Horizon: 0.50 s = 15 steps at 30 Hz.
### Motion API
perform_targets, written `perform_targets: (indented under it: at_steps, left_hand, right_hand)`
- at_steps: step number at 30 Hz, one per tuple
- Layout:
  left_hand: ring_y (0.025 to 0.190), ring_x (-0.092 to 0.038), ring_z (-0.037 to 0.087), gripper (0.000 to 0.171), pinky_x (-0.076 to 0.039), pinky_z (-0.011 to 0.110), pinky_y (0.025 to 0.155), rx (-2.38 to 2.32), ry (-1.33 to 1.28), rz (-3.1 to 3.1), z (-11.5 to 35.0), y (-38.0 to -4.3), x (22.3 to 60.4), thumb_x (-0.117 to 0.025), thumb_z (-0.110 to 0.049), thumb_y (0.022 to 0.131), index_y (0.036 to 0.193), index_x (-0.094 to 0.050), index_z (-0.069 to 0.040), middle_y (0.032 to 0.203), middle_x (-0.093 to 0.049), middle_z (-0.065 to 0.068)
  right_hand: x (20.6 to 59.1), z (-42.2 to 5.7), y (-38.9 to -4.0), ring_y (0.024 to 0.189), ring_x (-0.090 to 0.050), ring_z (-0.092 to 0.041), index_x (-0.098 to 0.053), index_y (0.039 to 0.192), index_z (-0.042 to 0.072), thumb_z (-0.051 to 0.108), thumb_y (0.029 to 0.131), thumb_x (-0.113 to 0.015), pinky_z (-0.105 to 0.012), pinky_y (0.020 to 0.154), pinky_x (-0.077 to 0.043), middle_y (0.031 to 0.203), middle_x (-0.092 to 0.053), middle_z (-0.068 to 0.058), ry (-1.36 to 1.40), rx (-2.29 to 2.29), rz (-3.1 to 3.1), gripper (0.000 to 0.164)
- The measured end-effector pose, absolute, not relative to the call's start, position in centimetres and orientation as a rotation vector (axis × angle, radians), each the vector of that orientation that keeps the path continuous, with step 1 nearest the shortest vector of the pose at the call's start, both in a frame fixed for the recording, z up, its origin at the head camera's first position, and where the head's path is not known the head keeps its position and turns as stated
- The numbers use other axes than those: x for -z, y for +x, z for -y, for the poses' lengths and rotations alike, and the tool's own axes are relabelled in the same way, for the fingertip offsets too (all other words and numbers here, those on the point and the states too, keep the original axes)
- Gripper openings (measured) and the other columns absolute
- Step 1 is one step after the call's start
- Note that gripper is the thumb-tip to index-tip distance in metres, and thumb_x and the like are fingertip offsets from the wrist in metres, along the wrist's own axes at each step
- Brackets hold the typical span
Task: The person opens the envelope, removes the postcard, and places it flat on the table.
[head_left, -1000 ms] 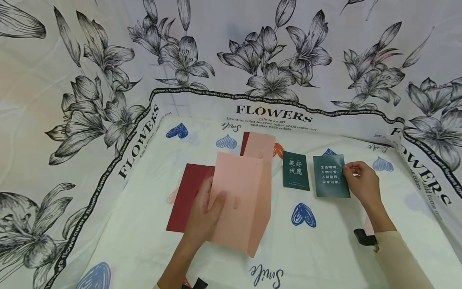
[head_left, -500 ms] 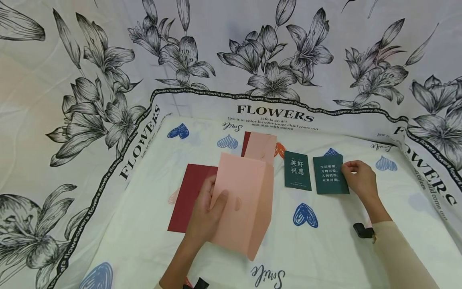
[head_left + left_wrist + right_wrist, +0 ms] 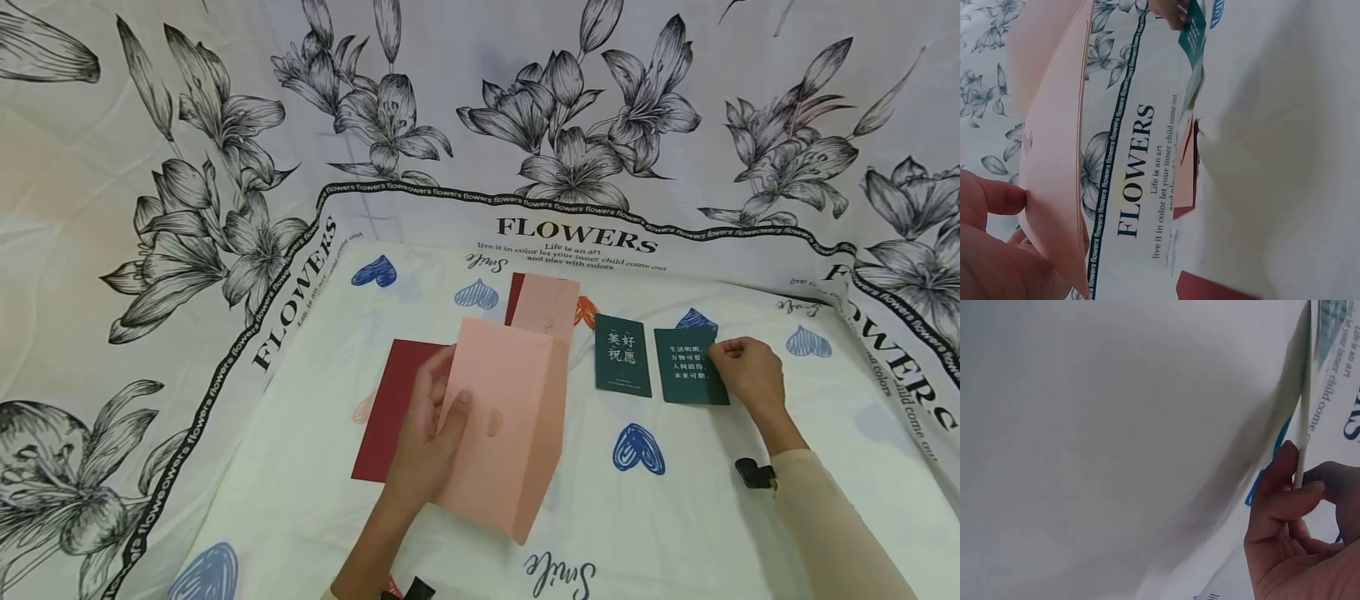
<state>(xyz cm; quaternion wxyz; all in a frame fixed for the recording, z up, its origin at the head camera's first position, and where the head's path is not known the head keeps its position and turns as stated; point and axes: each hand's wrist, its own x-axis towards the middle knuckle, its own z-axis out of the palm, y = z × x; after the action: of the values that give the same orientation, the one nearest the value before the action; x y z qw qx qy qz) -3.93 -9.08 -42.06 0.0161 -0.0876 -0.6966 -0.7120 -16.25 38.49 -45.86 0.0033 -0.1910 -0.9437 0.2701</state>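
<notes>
A pink envelope (image 3: 498,417) with its side flap folded out is held up in my left hand (image 3: 431,442), the thumb across its front and the fingers behind. In the left wrist view the envelope (image 3: 1054,137) bows slightly under the thumb. My right hand (image 3: 752,375) pinches the right edge of a dark green card (image 3: 686,367) printed with white lines of text. Seen from the right wrist, that card shows edge-on between thumb and fingers of the right hand (image 3: 1297,531). Left of it lies a second green card (image 3: 622,357) with larger white characters.
A dark red card or envelope (image 3: 390,408) lies partly behind the left hand. Beyond the held envelope, another pink envelope (image 3: 546,302) lies over a dark red piece (image 3: 514,298). A white cloth (image 3: 585,517) printed with hearts and lettering covers the surface; flower-printed fabric (image 3: 420,50) rises behind.
The right hand has brought the green card slightly lower, closer to the cloth. The left hand keeps its hold on the pink envelope. The whole head view has shifted a little.
</notes>
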Motion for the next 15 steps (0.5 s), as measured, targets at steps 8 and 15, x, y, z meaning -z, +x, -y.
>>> perform_targets:
  at_steps: [8, 15]
  left_hand:
    - [0.128, -0.06, 0.023, 0.058, -0.058, 0.039, 0.096, 2.125, -0.341, 2.202, 9.17, -3.97, 41.97, -0.054, -0.018, 0.112, 0.163, -0.033, -0.035, 0.154, -0.053, -0.004]
    - [0.122, -0.064, 0.024, 0.063, -0.06, 0.039, 0.09, 2.097, -0.274, 2.267, 8.86, -3.67, 41.91, -0.066, -0.026, 0.106, 0.161, -0.037, -0.039, 0.147, -0.058, -0.001]
  right_hand:
    - [45.92, -38.48, -16.01, 0.069, -0.065, -0.022, -0.062, 0.122, -0.01, 0.031, 0.105, -0.052, -0.029, 0.053, -0.052, 0.1, -0.069, -0.023, -0.549, -0.91, 2.965, 0.045]
    - [46.0, -38.31, -16.17, 0.088, -0.064, -0.033, -0.061, 0.125, -0.011, 0.031, 0.106, -0.052, -0.034, 0.065, -0.052, 0.112, -0.066, -0.029, -0.61, -0.87, 3.007, 0.047]
